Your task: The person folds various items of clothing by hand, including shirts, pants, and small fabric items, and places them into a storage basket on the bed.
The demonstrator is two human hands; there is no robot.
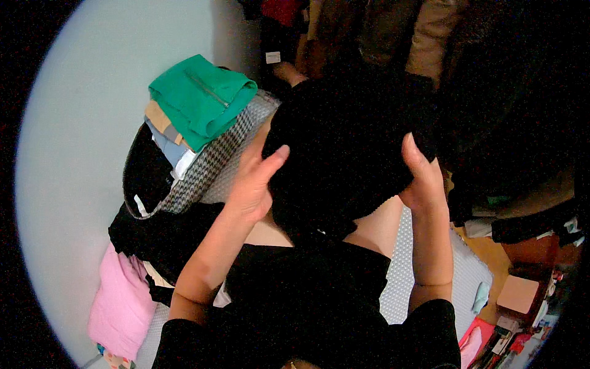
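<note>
A black cloth garment is spread between my two hands above my lap. My left hand grips its left side, thumb on top. On the opposite side my right hand holds the garment's edge, its thumb also up and the other fingers hidden behind the fabric. Folds and seams are too dark to make out. Just left of my left hand stands a houndstooth-patterned fabric basket with a black inside. A folded green garment lies on top of it, over tan and blue cloths.
Pink folded cloth and black cloth lie at the left by a pale wall. Dark and brown garments fill the background. A textured grey mat is under me. Boxes and small items sit at the lower right.
</note>
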